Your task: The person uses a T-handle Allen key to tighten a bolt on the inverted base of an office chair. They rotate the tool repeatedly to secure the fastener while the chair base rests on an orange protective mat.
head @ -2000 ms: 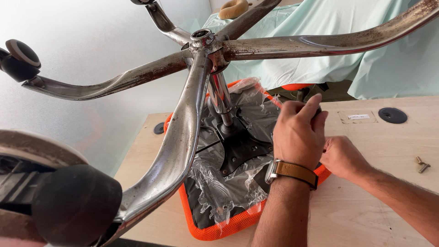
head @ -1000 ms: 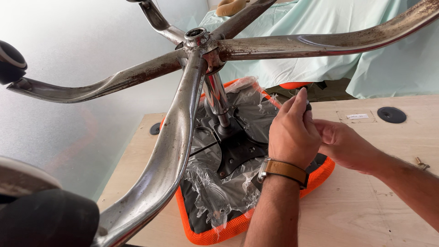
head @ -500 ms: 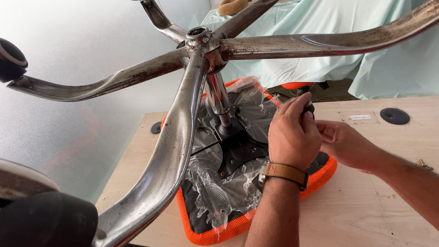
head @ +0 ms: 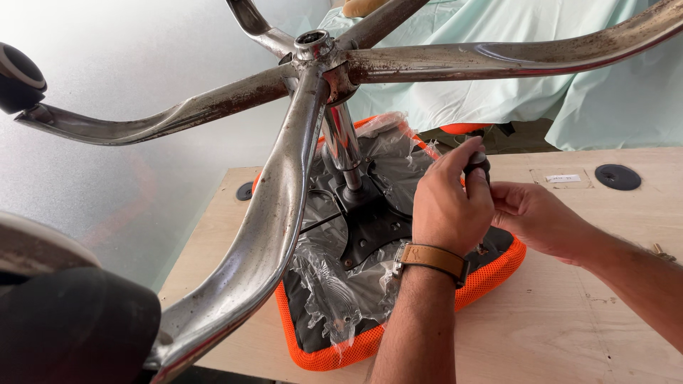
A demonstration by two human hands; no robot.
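An office chair lies upside down on a wooden table. Its orange mesh seat is wrapped in clear plastic, and the rusty chrome star base rises on its column towards me. My left hand, with a brown-strapped watch, is closed around the black handle of a screwdriver held upright over the seat's right side. My right hand sits right beside it, fingers curled against the tool under the left hand. The tool's tip is hidden behind my hands.
A black mounting plate surrounds the column's foot. Black casters sit at the far left and bottom left. A black round cap, a white label and a small screw lie on the table. Pale green cloth hangs behind.
My right hand has moved up from the seat edge to meet the left hand at the tool. Both hands have stayed over the seat's right side.
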